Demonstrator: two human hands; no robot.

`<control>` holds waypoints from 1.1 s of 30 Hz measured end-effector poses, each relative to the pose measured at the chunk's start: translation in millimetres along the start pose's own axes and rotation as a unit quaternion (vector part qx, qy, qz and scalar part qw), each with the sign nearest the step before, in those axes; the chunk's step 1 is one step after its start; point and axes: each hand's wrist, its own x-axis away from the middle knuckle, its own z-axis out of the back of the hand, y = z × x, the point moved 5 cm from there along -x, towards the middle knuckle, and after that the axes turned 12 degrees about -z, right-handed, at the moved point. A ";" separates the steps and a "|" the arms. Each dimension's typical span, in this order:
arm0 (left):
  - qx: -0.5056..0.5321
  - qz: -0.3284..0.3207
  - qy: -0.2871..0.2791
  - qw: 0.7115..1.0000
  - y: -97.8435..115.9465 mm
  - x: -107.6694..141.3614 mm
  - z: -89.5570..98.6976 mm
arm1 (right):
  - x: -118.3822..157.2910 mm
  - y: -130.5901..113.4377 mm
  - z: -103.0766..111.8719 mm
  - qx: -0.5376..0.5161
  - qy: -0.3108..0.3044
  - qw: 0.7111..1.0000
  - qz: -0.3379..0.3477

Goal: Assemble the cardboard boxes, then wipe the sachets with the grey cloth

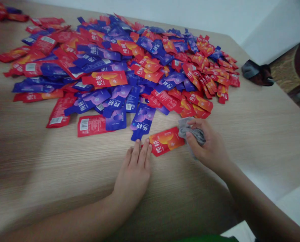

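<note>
My right hand (210, 144) grips a bunched grey cloth (197, 135) at the wide end of a red packet (167, 141); my left hand (133, 174) is flat, fingers extended, tips on its neck. It lies on the desk (89, 168), long axis sideways, wide end toward the desk's right edge.

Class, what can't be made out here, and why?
Head view:
Narrow end of the nearest red-orange pouch: covered by fingers of the left hand.
Part of the gray cloth: hidden by the right hand.
Bottom of the pouch heap: buried by its top layer.
Fine print on the red pouches: too small.
</note>
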 end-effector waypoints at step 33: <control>-0.037 -0.020 0.025 0.999 14.9 2.6 3.8 | 15.0 -37.7 -80.1 0.154 -0.085 0.972 0.153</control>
